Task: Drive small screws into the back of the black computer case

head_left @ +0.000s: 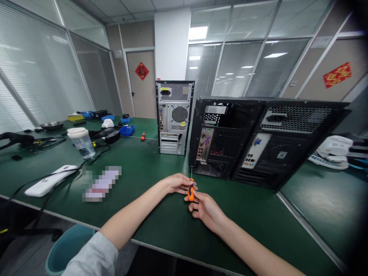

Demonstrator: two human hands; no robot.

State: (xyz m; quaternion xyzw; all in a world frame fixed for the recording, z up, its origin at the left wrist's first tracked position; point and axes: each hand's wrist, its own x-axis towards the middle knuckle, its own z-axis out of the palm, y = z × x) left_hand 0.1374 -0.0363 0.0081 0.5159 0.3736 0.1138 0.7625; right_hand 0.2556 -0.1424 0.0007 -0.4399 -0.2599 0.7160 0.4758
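An orange-and-black screwdriver [191,191] stands nearly upright above the green table, its thin shaft pointing up and away from me. My left hand [177,184] pinches the upper part of its handle. Lower down, the thumb and fingertips of my right hand [205,211] close on the same handle, with the other fingers curled below. Just beyond the shaft tip sits a black computer case [224,153], its back panel facing me; I cannot tell whether the tip touches it. A second black case [258,176] adjoins it on the right.
A silver-backed computer tower [174,151] stands behind. On the left lie a lidded plastic cup [83,143], a white power bank-like device [51,180], a blurred-out flat object [103,184], cables and blue trays [127,130]. Another orange screwdriver [143,136] lies farther back. A teal bin [67,245] stands below the table edge.
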